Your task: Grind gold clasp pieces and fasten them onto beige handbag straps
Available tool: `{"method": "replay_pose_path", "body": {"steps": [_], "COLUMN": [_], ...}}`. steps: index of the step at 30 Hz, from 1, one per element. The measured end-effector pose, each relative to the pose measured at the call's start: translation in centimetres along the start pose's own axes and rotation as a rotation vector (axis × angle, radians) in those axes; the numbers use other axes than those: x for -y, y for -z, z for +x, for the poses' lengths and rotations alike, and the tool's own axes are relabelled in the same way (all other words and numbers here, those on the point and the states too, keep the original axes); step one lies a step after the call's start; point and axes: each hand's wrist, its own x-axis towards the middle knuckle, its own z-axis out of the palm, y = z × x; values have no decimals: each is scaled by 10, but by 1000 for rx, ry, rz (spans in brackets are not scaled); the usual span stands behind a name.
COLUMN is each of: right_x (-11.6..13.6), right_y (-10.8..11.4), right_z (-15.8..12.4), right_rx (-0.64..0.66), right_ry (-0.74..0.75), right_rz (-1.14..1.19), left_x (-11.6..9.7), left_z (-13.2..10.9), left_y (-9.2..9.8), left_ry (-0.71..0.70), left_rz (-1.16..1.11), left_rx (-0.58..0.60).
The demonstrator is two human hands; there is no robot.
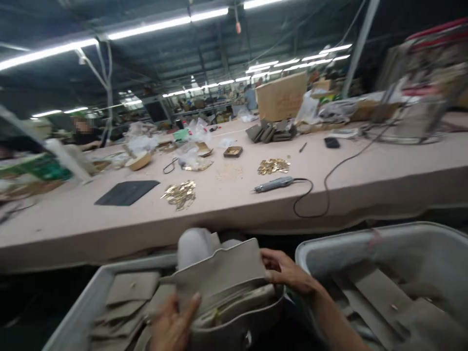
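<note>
A grey-beige handbag [223, 273] rests at my lap with its flap raised, so the inner compartments show. A small metal fitting [247, 338] sits on its front. My right hand [287, 270] grips the bag's right side near the flap, fingers curled round the edge. At the left side my left hand [173, 319], blurred, holds the bag with thumb against it. Left of the bag, a pale bin [106, 273] holds several grey-beige bag pieces [131, 287]. Right of it, another pale bin [310, 251] contains more such pieces [383, 297].
A pink-covered table [226, 195] stretches ahead. On it lie an electric screwdriver [274, 184] with a black cord, piles of gold-coloured metal parts [181, 194], a dark flat sheet [127, 193] and a small box [233, 151]. A cardboard box [281, 97] stands farther back. A person [86, 131] is at far left.
</note>
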Motion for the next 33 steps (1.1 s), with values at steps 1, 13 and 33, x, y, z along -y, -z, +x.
{"method": "replay_pose_path", "body": {"steps": [1, 13, 33], "right_x": [-3, -39, -41], "right_y": [1, 13, 11], "right_z": [6, 31, 49], "right_rx": [-48, -277, -319], "right_ry": [19, 56, 45], "right_rz": [-69, -301, -448], "left_x": [4, -60, -53], "left_z": [-4, 4, 43], "left_y": [6, 7, -60], "left_ry": [34, -242, 85], "left_rz": [-28, 93, -656], "left_rx": [31, -401, 187]}}
